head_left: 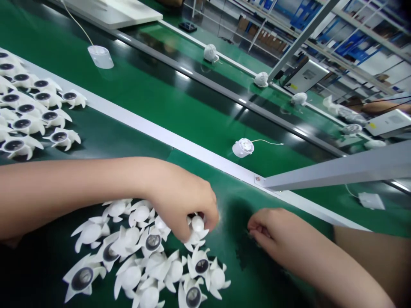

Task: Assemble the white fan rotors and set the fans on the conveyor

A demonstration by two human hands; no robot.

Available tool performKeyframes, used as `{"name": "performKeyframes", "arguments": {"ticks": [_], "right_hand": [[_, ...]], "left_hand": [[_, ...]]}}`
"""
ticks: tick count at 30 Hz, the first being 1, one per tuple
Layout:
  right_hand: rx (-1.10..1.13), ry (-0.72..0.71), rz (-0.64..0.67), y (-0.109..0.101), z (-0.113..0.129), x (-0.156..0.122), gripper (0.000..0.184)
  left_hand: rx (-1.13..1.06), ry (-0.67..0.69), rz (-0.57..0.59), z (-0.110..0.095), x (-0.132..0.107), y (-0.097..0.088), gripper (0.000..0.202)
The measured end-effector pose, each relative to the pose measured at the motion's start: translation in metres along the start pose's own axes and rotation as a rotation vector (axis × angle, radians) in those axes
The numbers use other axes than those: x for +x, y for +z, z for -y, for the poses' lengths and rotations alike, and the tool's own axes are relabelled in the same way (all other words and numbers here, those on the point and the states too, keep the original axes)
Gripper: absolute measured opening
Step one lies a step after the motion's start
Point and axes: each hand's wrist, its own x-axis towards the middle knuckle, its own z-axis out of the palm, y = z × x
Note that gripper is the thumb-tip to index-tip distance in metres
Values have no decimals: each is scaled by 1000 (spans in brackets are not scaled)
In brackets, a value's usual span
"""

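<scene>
My left hand (pixel 189 199) reaches across from the left, thumb and fingers closed around a white fan impeller (pixel 198 226) at the right side of a loose pile. In that pile, white impellers (pixel 128 273) lie jumbled on the green work surface, some showing dark round hubs with the open side up, others with smooth domes up. To the right, apart from the pile, my right hand (pixel 272 231) hovers over the surface with curled fingers pressed together. Whether anything is between those fingertips is hidden.
Neat rows of impellers (pixel 27 109) stand at the left, hubs up. Beyond a white rail (pixel 135 124) runs a green belt with white round housings (pixel 243 147) trailing wires. A grey metal post (pixel 340 167) slants in from the right. A box (pixel 353 248) is at the lower right.
</scene>
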Motion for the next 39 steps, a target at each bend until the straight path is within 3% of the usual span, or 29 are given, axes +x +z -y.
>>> {"name": "performKeyframes", "arguments": {"ticks": [3, 7, 9, 14, 26, 29, 32, 36, 39], "right_hand": [[-85, 12, 71, 1, 2, 4, 28], [-137, 38, 57, 7, 4, 4, 24], [-155, 56, 22, 13, 7, 1, 17], [-154, 32, -111, 25, 17, -12, 34], [-103, -70, -365, 37, 24, -15, 29], [-110, -71, -351, 37, 18, -10, 28], [-136, -44, -302, 31, 11, -2, 15], [-188, 55, -207, 18, 6, 10, 26], [-140, 38, -154, 11, 2, 17, 25]], "left_hand": [[-38, -19, -7, 8, 1, -6, 33], [-84, -68, -40, 14, 4, -9, 43], [-91, -61, -78, 16, 6, -8, 41], [-123, -42, -151, 17, 9, -5, 31], [-159, -34, -248, 26, 14, 0, 27], [-122, -32, -270, 23, 14, -2, 23], [-47, -25, -316, 19, 15, -1, 26], [11, -15, -365, 23, 19, 3, 25], [75, 21, -404, 31, 24, 6, 19]]}}
